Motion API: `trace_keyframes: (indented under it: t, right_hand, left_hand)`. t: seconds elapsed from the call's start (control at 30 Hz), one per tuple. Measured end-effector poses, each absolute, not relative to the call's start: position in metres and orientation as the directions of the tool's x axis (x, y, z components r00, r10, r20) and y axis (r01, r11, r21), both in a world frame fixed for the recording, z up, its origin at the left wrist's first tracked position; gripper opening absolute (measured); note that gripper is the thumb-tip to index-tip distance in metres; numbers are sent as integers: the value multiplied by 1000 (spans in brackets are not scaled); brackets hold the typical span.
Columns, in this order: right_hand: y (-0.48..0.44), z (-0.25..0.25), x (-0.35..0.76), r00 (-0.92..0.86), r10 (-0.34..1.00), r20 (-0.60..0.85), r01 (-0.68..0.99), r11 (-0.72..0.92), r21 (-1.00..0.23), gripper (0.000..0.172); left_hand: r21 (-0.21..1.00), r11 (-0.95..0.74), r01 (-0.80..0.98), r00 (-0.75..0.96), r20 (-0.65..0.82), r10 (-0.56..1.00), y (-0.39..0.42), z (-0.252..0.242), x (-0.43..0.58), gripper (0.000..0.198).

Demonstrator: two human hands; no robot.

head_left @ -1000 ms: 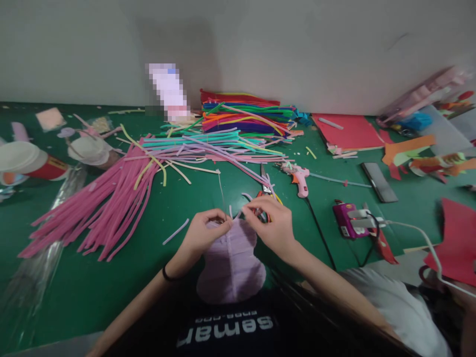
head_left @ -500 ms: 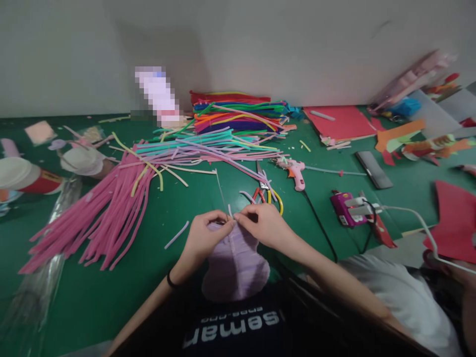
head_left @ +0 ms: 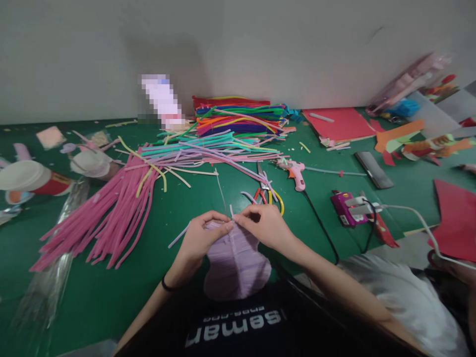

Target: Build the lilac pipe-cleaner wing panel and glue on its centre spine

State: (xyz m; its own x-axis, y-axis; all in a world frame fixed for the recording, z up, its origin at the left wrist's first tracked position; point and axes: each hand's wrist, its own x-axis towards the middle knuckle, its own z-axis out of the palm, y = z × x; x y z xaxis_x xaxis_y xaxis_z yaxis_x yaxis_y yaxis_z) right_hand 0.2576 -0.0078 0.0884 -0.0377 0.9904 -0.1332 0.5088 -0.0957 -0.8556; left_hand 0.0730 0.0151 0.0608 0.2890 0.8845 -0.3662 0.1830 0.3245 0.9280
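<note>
Left hand (head_left: 210, 233) grips the top edge of a lilac, fuzzy, narrow-waisted panel (head_left: 238, 270), thumb against curled fingers; the right hand (head_left: 262, 225) pinches it just alongside. The panel is before the dark printed shirt (head_left: 308, 327), beside the green tabletop (head_left: 182, 206); beyond lie red- and yellow-handled metal tools (head_left: 264, 186).

Two hands in play, one left hand (head_left: 204, 234), one right hand (head_left: 267, 225), and one lilac pipe-cleaner panel (head_left: 238, 267)! Just one pink glue gun (head_left: 299, 179), one phone lying flat (head_left: 374, 170), one purple power socket (head_left: 347, 209), one red-banded lidded cup (head_left: 35, 178), and one black wristband (head_left: 166, 286).
</note>
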Motion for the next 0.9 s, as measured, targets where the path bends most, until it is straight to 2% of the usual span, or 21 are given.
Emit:
trace_keyframes:
  t: [0.17,0.33,0.47,0.57,0.7,0.8,0.9]
  right_hand:
    - [-8,78,255,-45,979,-196,427,-159,-890,20]
    - [-9,74,255,3,991,-136,394,-126,-910,19]
    - [-8,76,257,-88,992,-93,381,-53,-923,17]
    - [-6,79,261,-178,983,34,425,109,-898,15]
    - [-2,83,266,-385,903,191,574,396,-716,14]
    - [4,87,268,-524,837,159,683,524,-509,18]
    - [12,92,268,-634,770,69,708,614,-348,18]
  left_hand:
    - [931,271,242,265,-332,905,13,61,73,30]
    - [924,276,266,324,-355,877,14,60,69,30]
    - [922,327,208,332,-381,863,16,56,65,32]
    - [926,312,212,321,-368,873,17,53,64,32]
    - [929,269,253,323,-343,882,18,53,66,31]
    - [925,266,272,325,-348,879,17,55,68,33]
    - [926,266,268,337,-348,875,16,56,72,32]
